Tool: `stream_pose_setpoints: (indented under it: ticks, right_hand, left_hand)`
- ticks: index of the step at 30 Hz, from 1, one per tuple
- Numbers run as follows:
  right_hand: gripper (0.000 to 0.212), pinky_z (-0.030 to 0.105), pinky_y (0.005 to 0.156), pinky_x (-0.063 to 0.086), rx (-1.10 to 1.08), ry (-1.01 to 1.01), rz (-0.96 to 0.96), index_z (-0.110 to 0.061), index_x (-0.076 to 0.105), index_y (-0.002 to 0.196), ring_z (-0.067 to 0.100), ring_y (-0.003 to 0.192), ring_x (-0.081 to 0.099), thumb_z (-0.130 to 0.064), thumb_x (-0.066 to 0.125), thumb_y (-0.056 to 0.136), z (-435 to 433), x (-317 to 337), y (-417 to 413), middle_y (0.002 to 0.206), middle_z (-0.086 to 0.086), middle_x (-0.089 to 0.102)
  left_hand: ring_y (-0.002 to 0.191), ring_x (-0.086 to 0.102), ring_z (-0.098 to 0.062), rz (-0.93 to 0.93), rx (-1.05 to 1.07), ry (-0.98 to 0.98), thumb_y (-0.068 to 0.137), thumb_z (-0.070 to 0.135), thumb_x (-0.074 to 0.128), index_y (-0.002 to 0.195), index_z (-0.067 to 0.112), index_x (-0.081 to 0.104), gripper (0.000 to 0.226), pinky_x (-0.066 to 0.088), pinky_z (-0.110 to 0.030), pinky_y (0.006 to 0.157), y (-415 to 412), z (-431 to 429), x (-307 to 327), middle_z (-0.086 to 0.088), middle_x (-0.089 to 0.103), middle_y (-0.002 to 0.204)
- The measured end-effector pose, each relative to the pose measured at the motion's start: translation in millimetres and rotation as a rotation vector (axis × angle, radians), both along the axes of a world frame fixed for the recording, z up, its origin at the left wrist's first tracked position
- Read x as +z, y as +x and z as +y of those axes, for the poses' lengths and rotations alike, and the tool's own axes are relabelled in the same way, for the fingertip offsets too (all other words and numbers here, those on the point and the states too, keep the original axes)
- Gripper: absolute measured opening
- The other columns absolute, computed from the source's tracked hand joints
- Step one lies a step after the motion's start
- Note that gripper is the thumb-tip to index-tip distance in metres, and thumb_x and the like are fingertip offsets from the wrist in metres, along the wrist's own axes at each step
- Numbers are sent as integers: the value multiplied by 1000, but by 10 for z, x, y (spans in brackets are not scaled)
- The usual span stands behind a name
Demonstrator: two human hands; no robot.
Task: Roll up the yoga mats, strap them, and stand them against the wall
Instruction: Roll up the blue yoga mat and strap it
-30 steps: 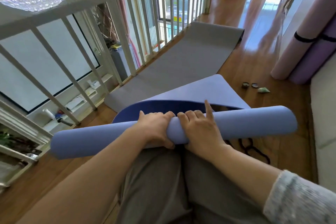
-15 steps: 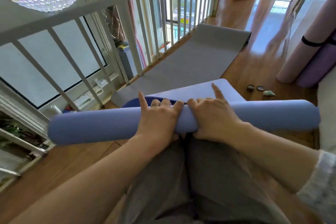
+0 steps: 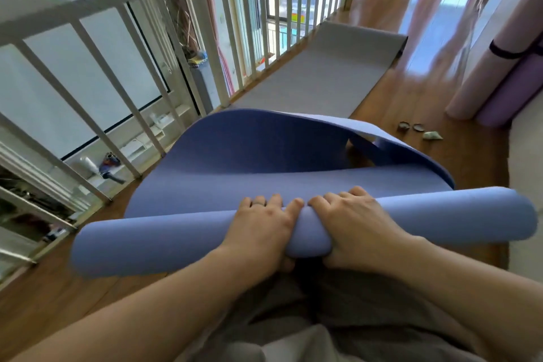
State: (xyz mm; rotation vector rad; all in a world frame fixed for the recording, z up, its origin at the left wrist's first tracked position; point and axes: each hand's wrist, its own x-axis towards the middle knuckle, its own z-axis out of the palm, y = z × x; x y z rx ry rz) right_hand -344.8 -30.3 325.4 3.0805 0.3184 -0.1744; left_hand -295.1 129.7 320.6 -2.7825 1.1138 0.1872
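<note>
both the left hand (image 3: 261, 229) and right hand (image 3: 357, 225) curl their fingers around the soft, matte blue mat (image 3: 182, 239), a thick foam cylinder across the lap, its loose tail arching above the wooden floor (image 3: 417, 103)

Left hand (image 3: 261, 229) and right hand (image 3: 352, 226) side by side, backs up, fingers curled round blue mat roll (image 3: 176, 241), forearms extended

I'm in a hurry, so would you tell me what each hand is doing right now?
Left hand: closed, gripping the blue mat.
Right hand: closed, gripping the blue mat too.
</note>
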Motion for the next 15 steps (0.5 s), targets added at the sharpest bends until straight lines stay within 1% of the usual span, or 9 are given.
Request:
stream_pose_setpoints:
  ticks: [2,3,4,5,7,8,10,13,15]
  right_hand:
    - [83,40,98,39,3,-36,-22,-18,40,136,24,109,56,-52,67,66,5,35,-20,122,1,56]
    - [94,45,96,43,-6,-79,-11,-13,44,137,27,105,59,-52,74,57,33,47,-35,120,5,58]
    - [100,48,90,48,-19,-83,-50,-9,52,131,30,97,62,-51,80,45,50,-23,-48,112,9,63]
    - [98,49,83,52,-33,-62,-121,-8,59,123,31,88,65,-45,85,36,67,-101,-56,103,10,66]
    - [85,48,74,55,-69,-20,-202,-10,64,112,31,79,65,-32,88,34,72,-214,-19,93,10,67]
    - [80,47,73,55,-72,-6,-202,-12,64,110,30,77,65,-30,87,35,52,-241,28,91,9,67]
    - [74,44,74,51,-67,18,-148,-15,61,110,29,81,64,-32,82,42,22,-213,119,94,6,65]
    - [68,40,88,41,-8,32,-41,-21,44,128,26,106,55,-39,68,67,-21,-124,219,117,1,55]
    - [67,38,91,39,-17,60,27,-23,40,129,23,111,52,-42,67,70,-43,-66,300,121,-1,53]
  left_hand:
    - [113,50,-27,69,-10,10,73,49,69,142,27,23,86,35,-34,92,101,-25,39,-4,48,127]
    - [113,51,-27,127,-12,17,71,51,71,141,27,25,87,36,-35,93,155,-36,57,-4,49,126]
    - [113,52,-27,193,-11,19,69,53,72,139,28,28,87,38,-36,94,217,-42,70,-3,51,126]
    - [113,52,-26,252,-9,19,67,55,74,138,29,30,87,40,-37,95,286,-46,74,-2,52,126]
    - [114,52,-24,314,-8,21,65,57,76,135,29,34,86,42,-36,96,378,-54,85,0,53,127]
    - [115,51,-23,307,-4,24,66,57,75,135,29,34,85,41,-37,96,385,-66,88,0,52,128]
    - [120,47,-25,178,12,66,74,53,70,140,26,28,83,35,-40,100,296,-97,63,-2,47,133]
    - [127,40,-27,-40,45,66,82,42,63,148,21,12,85,24,-43,107,64,-111,-57,-5,35,142]
    - [122,43,-25,-69,46,31,79,42,65,147,23,13,88,29,-38,101,87,-105,-110,-4,39,138]
